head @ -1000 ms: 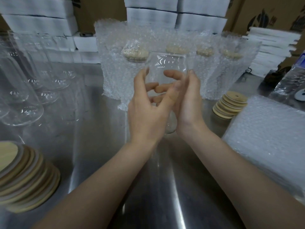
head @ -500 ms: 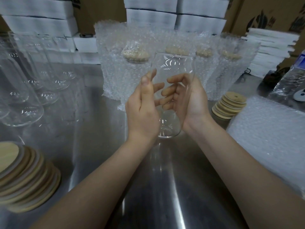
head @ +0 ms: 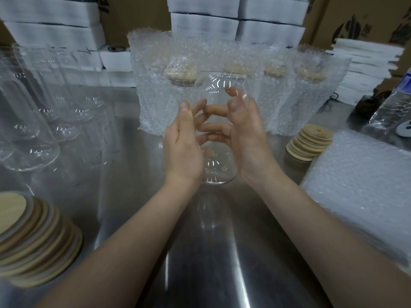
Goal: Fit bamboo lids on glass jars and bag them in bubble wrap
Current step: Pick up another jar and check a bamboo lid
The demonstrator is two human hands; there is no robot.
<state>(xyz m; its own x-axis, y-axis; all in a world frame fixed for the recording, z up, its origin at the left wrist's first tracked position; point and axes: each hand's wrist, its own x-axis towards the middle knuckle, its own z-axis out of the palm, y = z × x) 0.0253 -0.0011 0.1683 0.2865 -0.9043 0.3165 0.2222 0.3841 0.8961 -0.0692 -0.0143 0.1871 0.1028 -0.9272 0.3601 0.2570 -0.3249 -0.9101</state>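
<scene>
A clear glass jar (head: 219, 90) without a lid is held upright above the steel table (head: 213, 252), in the middle of the head view. My left hand (head: 183, 147) cups its left side and my right hand (head: 246, 134) wraps its right side, fingers showing through the glass. A stack of bamboo lids (head: 33, 243) lies at the near left. A smaller stack of lids with holes (head: 309, 141) sits to the right. A pile of bubble wrap bags (head: 360, 187) lies at the right edge.
Several lidded jars in bubble wrap (head: 222, 85) stand in a row behind my hands. Bare glass jars (head: 44, 112) crowd the left side. White boxes (head: 53, 25) and cardboard cartons line the back. A plastic water bottle (head: 393, 112) stands far right.
Both hands have lowered a little along the jar and the jar has turned upright between them, its base now showing below my palms.
</scene>
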